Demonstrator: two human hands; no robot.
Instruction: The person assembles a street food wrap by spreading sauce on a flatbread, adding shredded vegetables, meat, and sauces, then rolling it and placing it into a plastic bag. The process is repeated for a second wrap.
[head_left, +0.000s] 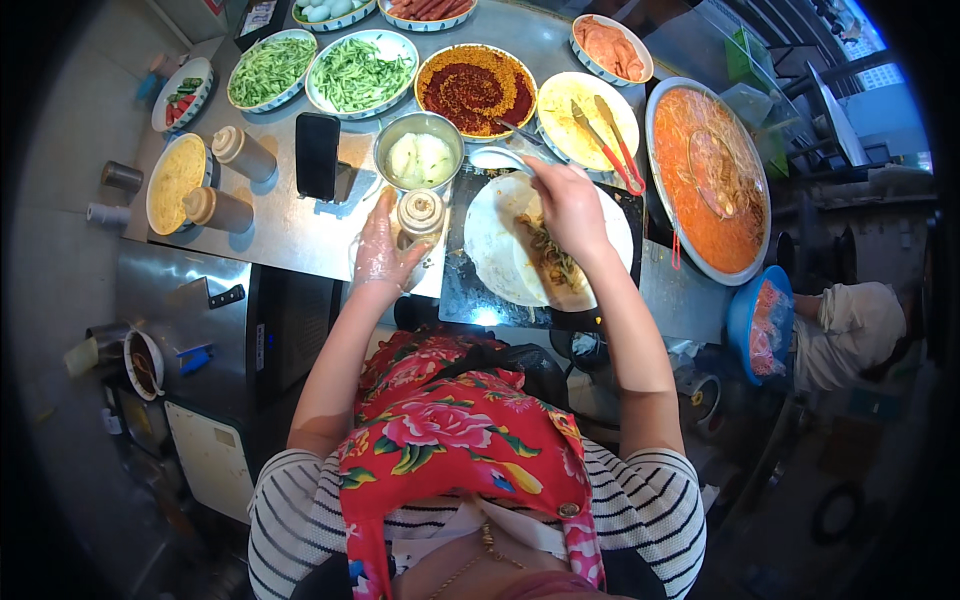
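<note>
My left hand (381, 247), in a clear plastic glove, is at a squeeze bottle (421, 214). Its thumb and fingers lie on either side of the bottle; how firmly they press cannot be seen. My right hand (571, 206) grips the handle of a white spoon (496, 158), its bowl pointing left beside a metal bowl (382, 154) of pale food with green bits (418, 159). Beneath my right hand lies a round pale flatbread (491, 255) on a black board (480, 311). A strip of brownish shredded filling (555, 259) runs along it, partly hidden by the hand.
Red-handled tongs (619, 157) rest across a plate of yellow shreds (559, 112). A large basin of orange-red food (694, 165) stands right, chili sauce (472, 90) behind. A phone (316, 156) stands left, near two squeeze bottles (244, 154). Another person's sleeve (847, 337) shows at right.
</note>
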